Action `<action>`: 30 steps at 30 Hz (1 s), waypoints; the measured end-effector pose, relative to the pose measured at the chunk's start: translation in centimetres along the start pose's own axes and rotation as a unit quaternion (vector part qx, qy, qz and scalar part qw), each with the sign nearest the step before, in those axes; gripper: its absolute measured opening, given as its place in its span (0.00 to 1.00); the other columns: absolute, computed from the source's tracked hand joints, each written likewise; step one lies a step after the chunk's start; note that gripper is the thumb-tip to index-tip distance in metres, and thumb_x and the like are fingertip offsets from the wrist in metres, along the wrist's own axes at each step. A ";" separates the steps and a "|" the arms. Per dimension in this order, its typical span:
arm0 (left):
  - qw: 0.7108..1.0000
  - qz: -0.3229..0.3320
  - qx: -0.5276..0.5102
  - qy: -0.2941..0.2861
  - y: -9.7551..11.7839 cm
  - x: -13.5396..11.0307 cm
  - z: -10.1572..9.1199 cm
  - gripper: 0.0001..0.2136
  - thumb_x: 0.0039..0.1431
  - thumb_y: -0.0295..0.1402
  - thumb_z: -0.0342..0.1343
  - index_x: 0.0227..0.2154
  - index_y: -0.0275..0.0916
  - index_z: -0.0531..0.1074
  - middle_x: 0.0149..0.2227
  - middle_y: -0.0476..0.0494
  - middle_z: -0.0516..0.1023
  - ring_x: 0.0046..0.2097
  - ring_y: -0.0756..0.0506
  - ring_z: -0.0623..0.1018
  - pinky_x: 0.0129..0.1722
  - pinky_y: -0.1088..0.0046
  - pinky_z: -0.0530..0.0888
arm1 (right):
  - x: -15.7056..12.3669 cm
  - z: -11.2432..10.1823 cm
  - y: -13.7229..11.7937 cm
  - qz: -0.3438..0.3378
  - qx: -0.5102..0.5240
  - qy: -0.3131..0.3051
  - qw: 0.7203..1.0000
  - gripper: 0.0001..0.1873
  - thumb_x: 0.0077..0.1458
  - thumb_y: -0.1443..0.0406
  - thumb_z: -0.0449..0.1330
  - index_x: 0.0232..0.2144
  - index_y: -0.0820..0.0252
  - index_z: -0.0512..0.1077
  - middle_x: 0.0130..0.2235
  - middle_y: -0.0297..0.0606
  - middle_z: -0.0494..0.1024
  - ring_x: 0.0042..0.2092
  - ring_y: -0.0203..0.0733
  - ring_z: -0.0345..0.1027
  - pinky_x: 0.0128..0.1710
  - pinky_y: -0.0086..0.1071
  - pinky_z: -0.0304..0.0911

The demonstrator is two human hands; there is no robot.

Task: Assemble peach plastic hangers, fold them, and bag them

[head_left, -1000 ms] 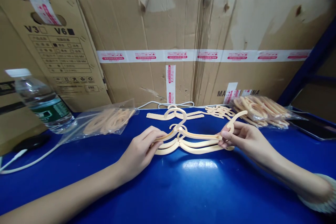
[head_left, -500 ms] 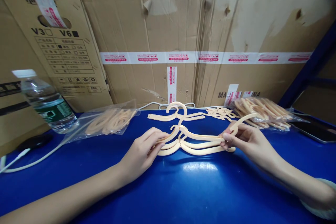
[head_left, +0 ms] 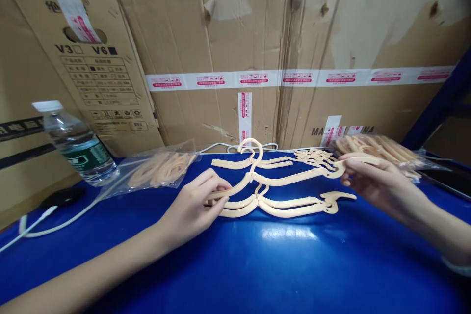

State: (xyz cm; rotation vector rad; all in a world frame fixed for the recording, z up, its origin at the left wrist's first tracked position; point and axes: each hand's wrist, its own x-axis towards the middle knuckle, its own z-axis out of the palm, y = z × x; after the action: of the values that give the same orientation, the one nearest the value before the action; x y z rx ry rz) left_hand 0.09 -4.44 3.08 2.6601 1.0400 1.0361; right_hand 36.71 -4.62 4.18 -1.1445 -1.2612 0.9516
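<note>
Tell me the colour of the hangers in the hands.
Pale peach or cream plastic; the hangers show best in the head view, against the blue table.

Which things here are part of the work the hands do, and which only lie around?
In the work:
- left hand and right hand, both holding the top hanger
- stacked hangers under it

Lying about:
- water bottle
- bags of hangers
- white cable
- cardboard boxes
</note>
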 end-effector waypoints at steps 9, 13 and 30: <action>0.972 0.100 0.081 -0.199 0.2 0.3 -2.3 0.07 0.63 0.24 0.48 0.36 0.39 0.69 0.34 0.47 0.73 0.35 0.48 0.72 0.32 0.74 0.67 | 1.0 -2.9 -1.0 -0.027 -0.316 -0.287 0.904 0.12 0.49 0.55 0.67 0.25 0.57 0.78 0.29 0.41 0.79 0.32 0.45 0.71 0.34 0.34 0.65; 0.959 0.107 0.113 -0.236 0.5 0.1 -2.3 0.06 0.65 0.26 0.47 0.34 0.39 0.69 0.33 0.47 0.72 0.32 0.48 0.72 0.30 0.74 0.66 | 0.6 -2.3 -0.9 -0.029 -0.341 -0.304 0.889 0.10 0.48 0.56 0.68 0.25 0.55 0.78 0.30 0.41 0.79 0.35 0.47 0.72 0.38 0.35 0.66; 0.946 0.159 0.232 -0.163 -1.2 -0.2 -0.6 0.11 0.66 0.25 0.45 0.30 0.39 0.69 0.32 0.45 0.71 0.32 0.46 0.70 0.27 0.73 0.65 | 1.2 -2.0 0.5 -0.084 -0.422 -0.239 0.870 0.17 0.50 0.50 0.64 0.26 0.57 0.78 0.30 0.43 0.78 0.34 0.48 0.69 0.36 0.38 0.63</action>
State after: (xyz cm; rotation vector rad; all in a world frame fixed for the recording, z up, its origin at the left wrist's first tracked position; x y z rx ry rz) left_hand -1.07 -3.77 3.04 3.3096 0.8882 0.3791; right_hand 38.84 -3.54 4.03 -1.4569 -2.2808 0.5454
